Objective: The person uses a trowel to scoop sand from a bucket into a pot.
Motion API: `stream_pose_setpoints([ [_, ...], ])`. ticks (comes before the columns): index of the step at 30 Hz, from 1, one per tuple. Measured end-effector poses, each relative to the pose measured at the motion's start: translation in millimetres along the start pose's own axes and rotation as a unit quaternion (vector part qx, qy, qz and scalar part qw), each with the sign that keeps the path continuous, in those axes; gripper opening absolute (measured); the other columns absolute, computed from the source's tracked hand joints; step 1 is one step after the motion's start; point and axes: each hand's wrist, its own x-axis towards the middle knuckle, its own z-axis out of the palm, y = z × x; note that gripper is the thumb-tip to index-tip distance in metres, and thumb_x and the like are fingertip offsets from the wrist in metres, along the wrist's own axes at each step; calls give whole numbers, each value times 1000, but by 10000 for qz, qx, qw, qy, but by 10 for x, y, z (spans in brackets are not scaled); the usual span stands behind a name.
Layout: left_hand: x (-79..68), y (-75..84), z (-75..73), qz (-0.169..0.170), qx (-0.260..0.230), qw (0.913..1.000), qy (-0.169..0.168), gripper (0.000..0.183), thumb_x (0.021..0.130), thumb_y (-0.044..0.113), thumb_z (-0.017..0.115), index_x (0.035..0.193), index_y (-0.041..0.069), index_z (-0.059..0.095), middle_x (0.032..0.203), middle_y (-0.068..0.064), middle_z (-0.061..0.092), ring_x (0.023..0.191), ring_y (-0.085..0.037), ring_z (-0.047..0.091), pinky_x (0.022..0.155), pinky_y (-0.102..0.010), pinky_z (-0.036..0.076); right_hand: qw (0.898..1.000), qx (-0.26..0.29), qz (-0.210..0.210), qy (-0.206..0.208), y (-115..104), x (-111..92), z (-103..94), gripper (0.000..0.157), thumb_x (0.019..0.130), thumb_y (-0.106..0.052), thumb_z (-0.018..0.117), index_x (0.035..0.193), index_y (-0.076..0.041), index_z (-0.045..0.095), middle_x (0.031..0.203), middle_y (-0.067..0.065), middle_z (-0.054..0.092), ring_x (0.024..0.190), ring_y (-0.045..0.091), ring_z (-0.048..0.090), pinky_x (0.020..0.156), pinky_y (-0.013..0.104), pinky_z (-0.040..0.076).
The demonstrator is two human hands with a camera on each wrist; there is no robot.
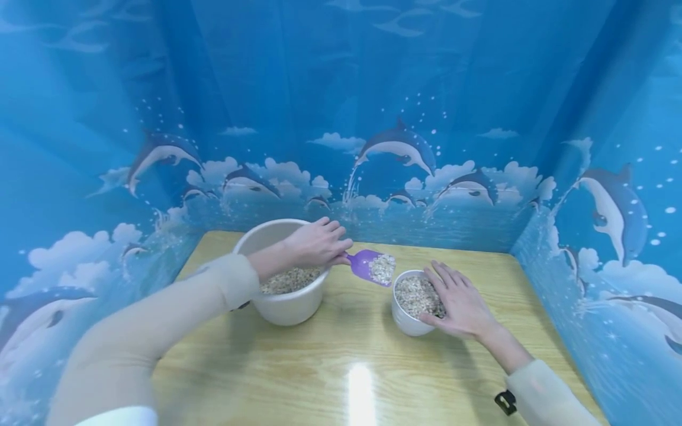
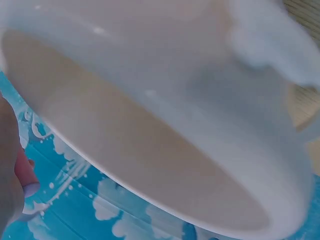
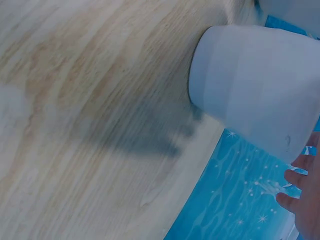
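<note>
My left hand (image 1: 318, 244) grips the handle of a small purple scoop (image 1: 360, 264) above the right rim of a large white bucket (image 1: 290, 309). Pale flakes like oats (image 1: 382, 269) lie on the scoop's blade, which points right. More flakes (image 1: 290, 281) are in the bucket, partly hidden by my left arm. To the right stands a small white tub (image 1: 406, 323), filled close to its rim with similar flakes (image 1: 417, 296). My right hand (image 1: 462, 305) rests against the tub's right side, fingers extended and thumb at the near rim. Fingertips (image 3: 295, 177) show beside it in the right wrist view.
A light wooden table (image 1: 298, 373) carries both containers. Blue curtains (image 1: 298, 118) printed with dolphins and clouds enclose its back and sides. The bucket stands near the back left, close to the curtain. A bright light reflection (image 1: 361, 393) lies on the tabletop.
</note>
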Motion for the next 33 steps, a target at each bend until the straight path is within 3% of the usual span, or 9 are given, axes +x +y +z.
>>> stream_pose_setpoints([
  [19,533,245,-92,363,392,9983,-218,52,111,60,31,128,21,61,119,-1,68,111,-19,62,98,-35,51,9995,-39,296,-85,111,-202,81,108,89,-71,63,160,5,33,165,31,36,149,52,41,116,71,40],
  [26,644,305,-67,492,535,9971,-208,52,111,62,29,125,23,61,116,1,68,108,-17,62,93,-32,50,9986,17,471,-223,129,-243,88,107,91,-69,62,161,4,29,167,31,31,150,52,39,116,72,39],
  [33,722,344,-83,630,658,9953,-333,54,111,63,28,127,23,60,120,1,69,114,-18,62,99,-34,51,9982,8,536,-285,142,-265,131,107,91,-66,64,162,5,26,168,31,29,151,52,37,117,72,37],
])
